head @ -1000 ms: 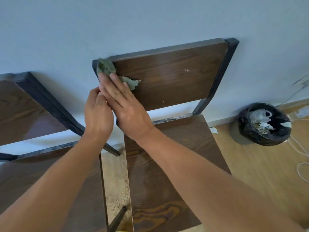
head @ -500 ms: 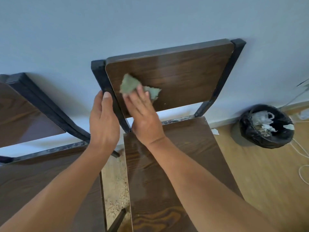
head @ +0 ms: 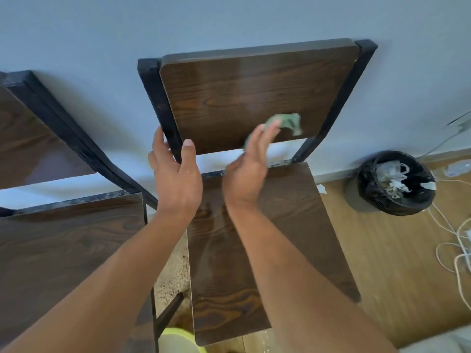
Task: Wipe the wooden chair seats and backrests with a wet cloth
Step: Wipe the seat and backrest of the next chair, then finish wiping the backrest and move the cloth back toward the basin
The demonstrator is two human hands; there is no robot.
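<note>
A dark wooden chair stands against the pale wall, its backrest (head: 254, 95) in a black metal frame above its seat (head: 270, 240). My right hand (head: 248, 171) presses a green wet cloth (head: 285, 122) on the backrest's lower right part; hand and cloth are blurred by motion. My left hand (head: 175, 174) grips the black left post (head: 158, 108) of the frame near the backrest's lower left corner. A second wooden chair is at the left, with its backrest (head: 28, 138) and seat (head: 68, 253) partly cut off by the view's edge.
A black bin (head: 395, 184) lined with a bag and holding white rubbish stands on the wooden floor at the right, by the wall. White cables (head: 456, 248) lie on the floor beside it. A yellow-green object (head: 178, 341) shows at the bottom edge between the chairs.
My right hand has swept the cloth from the backrest's upper left corner down and across to its lower right. My left hand has shifted to grip the frame's left post.
</note>
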